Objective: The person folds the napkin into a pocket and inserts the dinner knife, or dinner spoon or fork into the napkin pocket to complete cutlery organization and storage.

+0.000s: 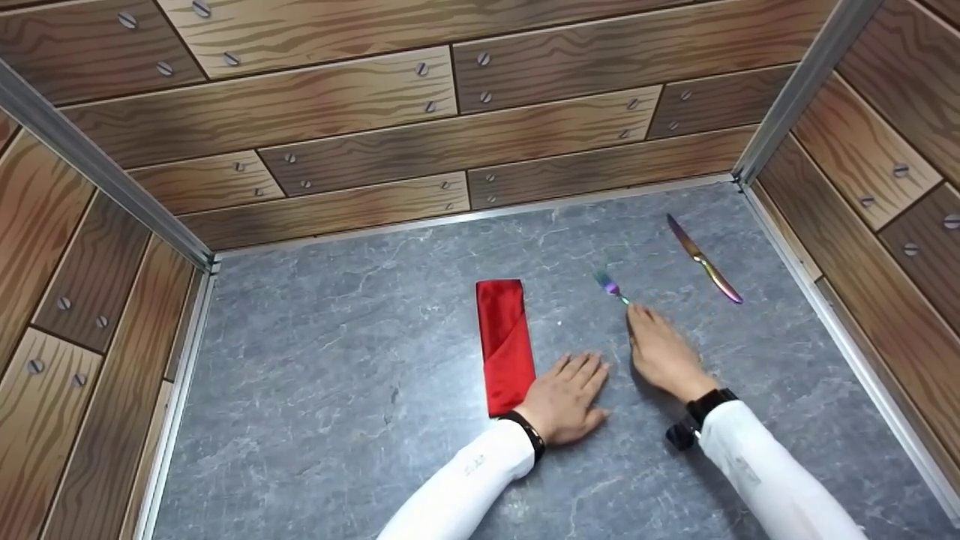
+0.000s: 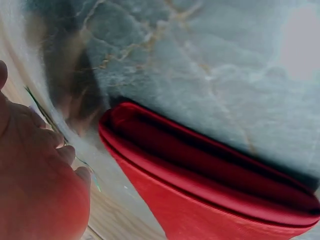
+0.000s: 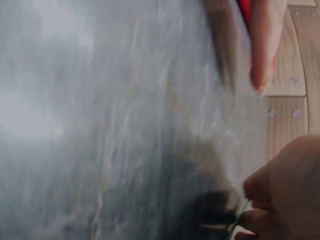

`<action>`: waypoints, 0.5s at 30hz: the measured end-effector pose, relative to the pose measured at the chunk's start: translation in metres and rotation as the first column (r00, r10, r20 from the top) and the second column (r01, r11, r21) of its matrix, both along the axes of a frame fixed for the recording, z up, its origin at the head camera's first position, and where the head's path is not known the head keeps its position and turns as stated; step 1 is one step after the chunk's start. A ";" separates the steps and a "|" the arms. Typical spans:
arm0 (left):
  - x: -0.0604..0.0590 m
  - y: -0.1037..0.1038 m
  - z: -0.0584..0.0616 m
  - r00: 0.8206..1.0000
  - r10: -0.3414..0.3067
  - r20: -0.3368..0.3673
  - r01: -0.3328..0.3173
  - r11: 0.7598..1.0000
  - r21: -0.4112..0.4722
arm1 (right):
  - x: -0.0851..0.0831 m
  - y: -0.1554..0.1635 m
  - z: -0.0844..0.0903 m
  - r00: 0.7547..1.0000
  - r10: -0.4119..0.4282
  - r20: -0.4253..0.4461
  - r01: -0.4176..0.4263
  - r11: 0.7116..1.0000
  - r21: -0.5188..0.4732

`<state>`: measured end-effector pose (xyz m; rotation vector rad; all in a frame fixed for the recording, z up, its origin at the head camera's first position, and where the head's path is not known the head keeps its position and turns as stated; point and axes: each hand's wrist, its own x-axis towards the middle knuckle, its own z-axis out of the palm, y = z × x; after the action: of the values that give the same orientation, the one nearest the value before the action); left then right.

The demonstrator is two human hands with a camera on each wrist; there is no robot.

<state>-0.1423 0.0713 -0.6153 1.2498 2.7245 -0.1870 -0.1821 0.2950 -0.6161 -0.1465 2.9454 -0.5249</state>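
Note:
A folded red satin napkin (image 1: 504, 341) lies lengthwise on the grey marbled surface; its layered end (image 2: 210, 165) shows large in the left wrist view. Just right of the napkin's near end, my left hand (image 1: 566, 401) has its fingers spread, palm down. My right hand (image 1: 664, 349) pinches an iridescent fork (image 1: 609, 285) by its handle, with the tines pointing away and to the left. The rest of the handle is hidden under the hand. In the right wrist view, a thin piece of the fork (image 3: 242, 212) shows between thumb and fingers.
A rainbow-coloured table knife (image 1: 703, 259) lies slanted at the far right, beyond the right hand. Wood-patterned panels (image 1: 360, 157) wall in the surface at the back, left and right, with grey metal strips (image 1: 780, 90) at the corners.

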 end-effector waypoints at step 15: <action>0.002 0.002 0.003 1.000 -0.009 0.012 0.009 1.000 -0.007 | -0.048 0.008 0.018 0.987 -0.159 0.036 0.161 0.983 -0.084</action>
<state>-0.1399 0.0736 -0.6121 1.2569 2.7066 -0.1885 -0.2300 0.3030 -0.5984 0.0886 2.9227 -0.6712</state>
